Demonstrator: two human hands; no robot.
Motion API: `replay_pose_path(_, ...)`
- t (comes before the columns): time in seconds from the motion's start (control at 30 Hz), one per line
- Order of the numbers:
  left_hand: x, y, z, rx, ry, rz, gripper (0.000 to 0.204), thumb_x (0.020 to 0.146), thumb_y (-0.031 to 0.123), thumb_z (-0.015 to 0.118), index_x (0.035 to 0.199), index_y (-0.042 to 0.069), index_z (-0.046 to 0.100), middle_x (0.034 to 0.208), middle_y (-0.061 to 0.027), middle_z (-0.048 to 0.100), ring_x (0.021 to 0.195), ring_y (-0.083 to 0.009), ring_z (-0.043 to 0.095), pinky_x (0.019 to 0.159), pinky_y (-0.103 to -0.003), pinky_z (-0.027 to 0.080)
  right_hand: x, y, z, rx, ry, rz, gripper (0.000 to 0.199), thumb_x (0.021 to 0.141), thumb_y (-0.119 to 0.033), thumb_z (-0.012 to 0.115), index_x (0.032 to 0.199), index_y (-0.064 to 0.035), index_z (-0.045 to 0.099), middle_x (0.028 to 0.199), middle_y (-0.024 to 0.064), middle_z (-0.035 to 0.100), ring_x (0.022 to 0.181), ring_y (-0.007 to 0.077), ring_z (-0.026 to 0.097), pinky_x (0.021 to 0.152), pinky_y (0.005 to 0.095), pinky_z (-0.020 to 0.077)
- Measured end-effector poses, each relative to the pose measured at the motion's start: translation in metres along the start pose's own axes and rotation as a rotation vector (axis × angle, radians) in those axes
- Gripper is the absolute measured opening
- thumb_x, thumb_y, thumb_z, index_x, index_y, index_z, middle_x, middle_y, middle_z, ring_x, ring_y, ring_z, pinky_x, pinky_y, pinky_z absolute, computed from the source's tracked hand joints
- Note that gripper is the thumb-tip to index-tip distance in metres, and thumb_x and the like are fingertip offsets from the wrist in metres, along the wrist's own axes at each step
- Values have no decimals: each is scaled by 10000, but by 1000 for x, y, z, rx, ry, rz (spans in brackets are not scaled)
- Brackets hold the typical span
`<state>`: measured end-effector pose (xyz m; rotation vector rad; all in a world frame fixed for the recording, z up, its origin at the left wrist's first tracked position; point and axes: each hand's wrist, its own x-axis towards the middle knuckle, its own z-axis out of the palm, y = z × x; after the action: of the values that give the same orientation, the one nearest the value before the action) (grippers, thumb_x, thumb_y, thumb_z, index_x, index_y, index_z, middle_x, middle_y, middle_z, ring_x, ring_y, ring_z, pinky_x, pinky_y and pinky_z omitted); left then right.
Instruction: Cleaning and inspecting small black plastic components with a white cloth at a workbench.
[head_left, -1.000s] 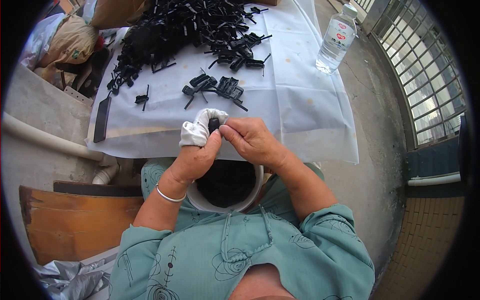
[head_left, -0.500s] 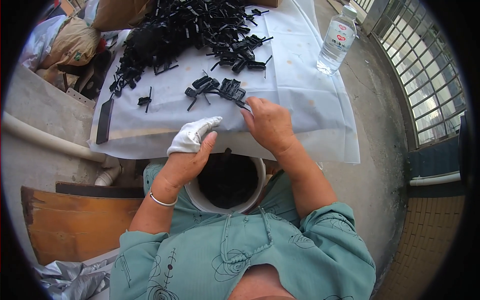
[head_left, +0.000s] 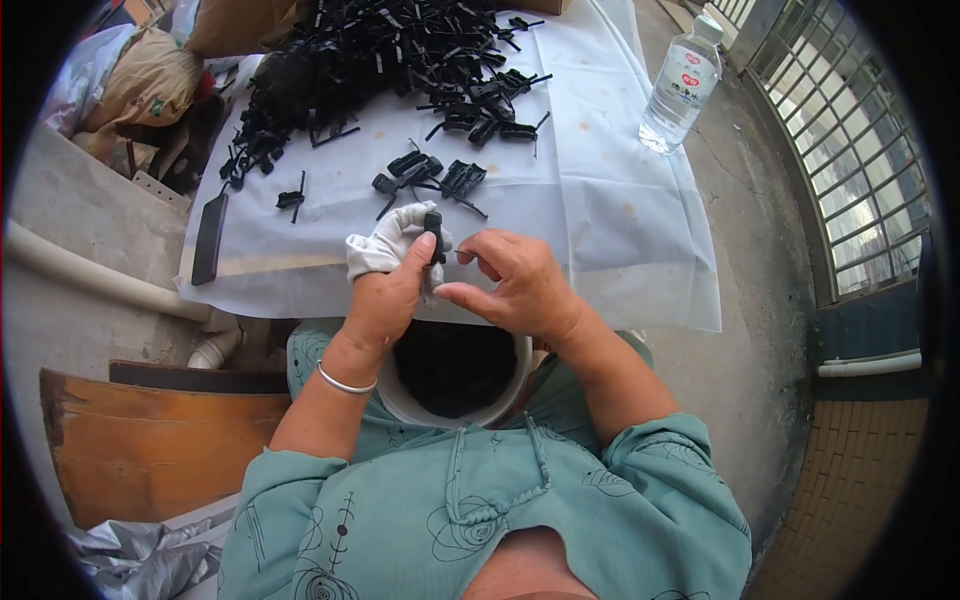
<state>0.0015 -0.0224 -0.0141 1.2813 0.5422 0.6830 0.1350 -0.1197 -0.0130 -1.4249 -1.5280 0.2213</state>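
Two hands meet just beyond the white bucket [head_left: 521, 375], which stands between the wearer's knees. We see the left hand [head_left: 393, 268] gripping a small black piece [head_left: 434, 224] between its bare thumb and white-covered fingers, likely to steady it, with the cloth perhaps guarding the skin. The right hand [head_left: 528, 285] comes in from the bucket's right, thumb parted from forefinger; whether its fingers pinch a thin dark sliver, we cannot tell. Farther beyond the bucket, on the sheeted surface [head_left: 610, 240], we find a few loose black parts [head_left: 463, 180], probably kept within easy reach, and behind them a big black heap [head_left: 370, 60]. Half a second earlier, we see the right hand out at those loose parts and no piece visible in the left; now the right is back beside it, the piece sits under the left thumb, and the near cluster looks smaller.
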Motion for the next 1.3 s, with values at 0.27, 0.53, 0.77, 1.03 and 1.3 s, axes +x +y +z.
replay_pose_path(0.27, -15, 2, 4, 111, -139, -30, 316, 886, 71, 523, 1189, 5, 465, 944, -36, 565, 711, -57, 523, 572, -201, 469, 3, 2, 4, 412, -10, 394, 215, 856, -188, 611, 766, 6, 588, 653, -31, 547, 603, 45, 438, 531, 229, 394)
replay_pose_path(0.53, -17, 3, 9, 372, -24, 81, 319, 830, 32, 553, 1139, -35, 509, 879, -66, 586, 704, -58, 534, 574, -217, 476, -1, 6, 10, 263, -18, 160, 254, 881, -176, 539, 710, 10, 522, 592, 147, 503, 492, 276, 418, 489, 335, 387)
replay_pose_path(0.77, -14, -1, 13, 710, 16, 505, 293, 801, 11, 537, 1084, -66, 540, 865, -149, 620, 756, -210, 605, 714, -291, 484, -7, 9, 27, 421, 23, 364, 251, 908, -169, 507, 739, 7, 565, 588, 33, 505, 556, 84, 417, 522, 271, 389)
replay_pose_path(1.03, -15, -4, 7, 495, 14, 375, 271, 843, 50, 547, 1094, -43, 502, 934, -86, 594, 760, -176, 583, 720, -283, 479, -1, 3, 12, 443, -52, 398, 234, 901, -178, 520, 790, 18, 586, 636, 45, 533, 606, 84, 471, 569, 255, 419)
replay_pose_path(1.3, -11, 12, -2, 58, 7, -23, 264, 915, 66, 450, 1176, 53, 414, 849, -11, 549, 544, -38, 426, 467, -177, 368, -5, 20, 3, -17, -41, 67, 122, 797, -114, 635, 832, 1, 619, 671, 110, 591, 556, 188, 541, 539, 291, 438)
